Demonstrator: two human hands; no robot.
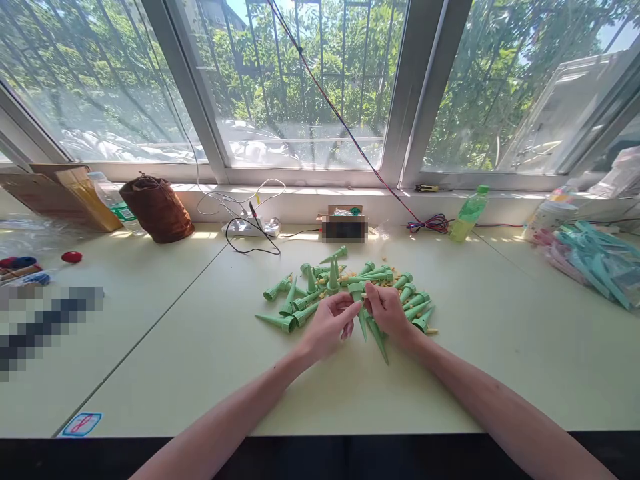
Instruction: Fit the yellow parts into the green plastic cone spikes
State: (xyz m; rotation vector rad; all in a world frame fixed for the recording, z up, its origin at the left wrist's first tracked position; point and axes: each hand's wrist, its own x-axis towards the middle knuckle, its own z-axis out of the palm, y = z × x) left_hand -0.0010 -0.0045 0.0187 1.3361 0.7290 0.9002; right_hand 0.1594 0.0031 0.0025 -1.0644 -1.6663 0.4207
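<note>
A heap of green cone-shaped plastic spikes (320, 287) lies in the middle of the pale table (200, 360), with small yellowish pieces (373, 272) mixed in. My left hand (327, 327) and my right hand (387, 313) meet at the near edge of the heap. Both pinch one green spike (359, 297) that points down between them. My right hand also grips a second spike (379, 341) that sticks out below the palm toward me. All fingers are curled closed.
Along the window sill stand a brown bag (157, 208), a water bottle (113, 200), a power strip with cables (250, 227), a small box (344, 225) and a green bottle (467, 215). Packets of turquoise parts (595, 260) lie at the right. A red cap (72, 257) sits at the left.
</note>
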